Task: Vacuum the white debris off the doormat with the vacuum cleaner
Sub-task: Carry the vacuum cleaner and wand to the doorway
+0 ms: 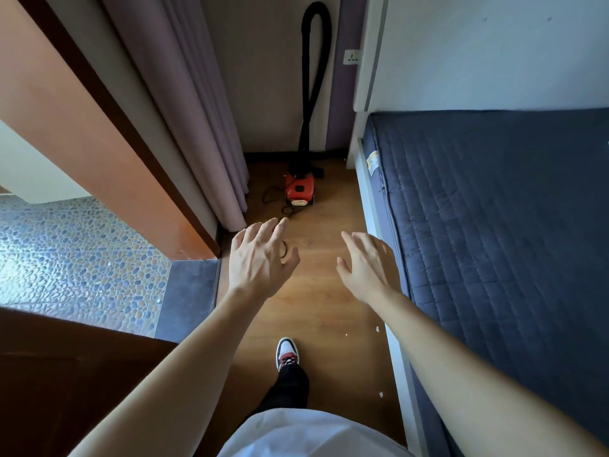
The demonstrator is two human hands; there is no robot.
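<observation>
A small red vacuum cleaner (299,190) stands on the wooden floor against the far wall, its black hose (314,74) looping up the wall and its black cord (280,206) lying loose in front. My left hand (260,258) and my right hand (367,265) are stretched out over the floor well short of it, fingers spread, holding nothing. A few white bits (378,328) lie on the floor near the bed frame. No doormat is recognisable; a grey strip (191,291) lies at the doorway on the left.
A bed with a dark blue quilted mattress (494,225) fills the right side. A lilac curtain (197,110) and a brown door frame (108,133) line the left, beside a pebble-pattern floor (75,258). My shoe (287,352) stands on the narrow wooden aisle (323,308).
</observation>
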